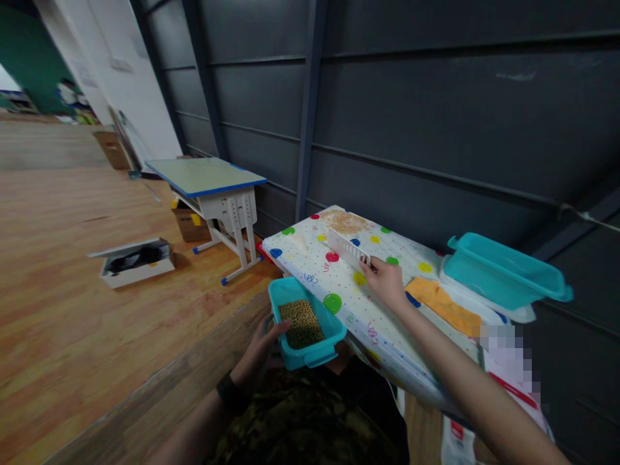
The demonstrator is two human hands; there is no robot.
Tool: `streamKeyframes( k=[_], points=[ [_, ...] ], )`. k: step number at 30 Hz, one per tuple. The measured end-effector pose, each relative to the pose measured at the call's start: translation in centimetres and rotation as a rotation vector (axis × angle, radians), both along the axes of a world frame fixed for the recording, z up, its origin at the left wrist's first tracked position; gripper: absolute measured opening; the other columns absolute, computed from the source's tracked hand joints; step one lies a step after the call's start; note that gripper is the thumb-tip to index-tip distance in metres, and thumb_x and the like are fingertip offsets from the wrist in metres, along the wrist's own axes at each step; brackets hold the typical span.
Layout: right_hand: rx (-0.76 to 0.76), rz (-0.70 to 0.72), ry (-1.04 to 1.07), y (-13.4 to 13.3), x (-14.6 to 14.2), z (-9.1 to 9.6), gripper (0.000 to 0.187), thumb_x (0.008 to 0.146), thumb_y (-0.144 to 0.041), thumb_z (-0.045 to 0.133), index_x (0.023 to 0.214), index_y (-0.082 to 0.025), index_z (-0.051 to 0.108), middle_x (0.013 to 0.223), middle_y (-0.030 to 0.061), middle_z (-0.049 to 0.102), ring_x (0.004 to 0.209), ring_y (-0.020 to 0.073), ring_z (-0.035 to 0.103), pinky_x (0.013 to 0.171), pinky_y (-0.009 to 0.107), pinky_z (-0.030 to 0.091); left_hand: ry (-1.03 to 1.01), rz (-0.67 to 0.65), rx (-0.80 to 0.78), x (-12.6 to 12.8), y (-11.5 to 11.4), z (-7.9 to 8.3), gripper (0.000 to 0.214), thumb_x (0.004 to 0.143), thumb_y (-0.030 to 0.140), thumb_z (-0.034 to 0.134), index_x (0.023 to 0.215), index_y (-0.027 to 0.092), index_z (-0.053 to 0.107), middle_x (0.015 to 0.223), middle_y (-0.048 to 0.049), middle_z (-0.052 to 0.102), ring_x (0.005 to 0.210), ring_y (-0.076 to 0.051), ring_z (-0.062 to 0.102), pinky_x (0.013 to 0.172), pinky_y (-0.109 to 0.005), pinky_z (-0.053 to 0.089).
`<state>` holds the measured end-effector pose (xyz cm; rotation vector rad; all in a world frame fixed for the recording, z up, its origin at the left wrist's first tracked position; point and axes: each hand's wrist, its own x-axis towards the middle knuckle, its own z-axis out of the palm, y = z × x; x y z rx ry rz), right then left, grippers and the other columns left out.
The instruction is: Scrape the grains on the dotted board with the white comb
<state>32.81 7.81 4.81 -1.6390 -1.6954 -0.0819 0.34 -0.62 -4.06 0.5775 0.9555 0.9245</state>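
My left hand (264, 345) grips the near left rim of a teal plastic box (329, 329) filled with small brownish beans (301, 321), holding it just below the table's front edge. My right hand (385, 279) reaches over the table and pinches the near end of a white slotted plastic strip (346, 246) standing on edge on the dotted tablecloth (314, 271). Beyond the strip lies a patch of spilled tan grains (346, 221) at the far corner.
A second teal box (504, 271) sits on white lids at the right, beside an orange cloth (443, 303). A dark panelled wall runs behind. A blue-edged desk (208, 177) and an open cardboard box (135, 260) stand on the wooden floor to the left.
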Motion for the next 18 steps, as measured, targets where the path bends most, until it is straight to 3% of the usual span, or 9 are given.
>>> streamKeyframes(
  k=[5, 9, 18],
  points=[
    [0.052, 0.046, 0.003, -0.7, 0.2, -0.7, 0.038, 0.097, -0.043, 0.057, 0.064, -0.025, 0.056, 0.054, 0.0011, 0.055, 0.051, 0.0164, 0.047, 0.058, 0.032, 0.032, 0.046, -0.019, 0.022, 0.1, -0.1, 0.4, 0.087, 0.088, 0.050, 0.090, 0.162, 0.027, 0.050, 0.158, -0.0196, 0.070, 0.134, -0.045, 0.074, 0.093, -0.055, 0.071],
    [0.079, 0.054, 0.033, -0.6, 0.0, -0.6, 0.042, 0.098, -0.048, 0.056, 0.062, -0.025, 0.055, 0.053, 0.0011, 0.055, 0.050, 0.0164, 0.047, 0.058, 0.032, 0.035, 0.049, -0.020, 0.018, 0.1, 0.0, 0.1, 0.082, 0.088, 0.051, 0.089, 0.159, 0.028, 0.054, 0.159, -0.0190, 0.069, 0.137, -0.046, 0.072, 0.095, -0.057, 0.070],
    [0.087, 0.157, 0.071, -2.1, -1.4, -0.8, 0.031, 0.095, -0.042, 0.062, 0.084, -0.024, 0.084, 0.068, 0.0054, 0.077, 0.061, 0.0220, 0.070, 0.061, 0.031, 0.051, 0.035, 0.007, 0.004, 0.2, -0.1, 0.8, 0.090, 0.085, 0.050, 0.093, 0.162, 0.026, 0.052, 0.158, -0.0219, 0.069, 0.134, -0.046, 0.073, 0.094, -0.055, 0.070]
  ],
)
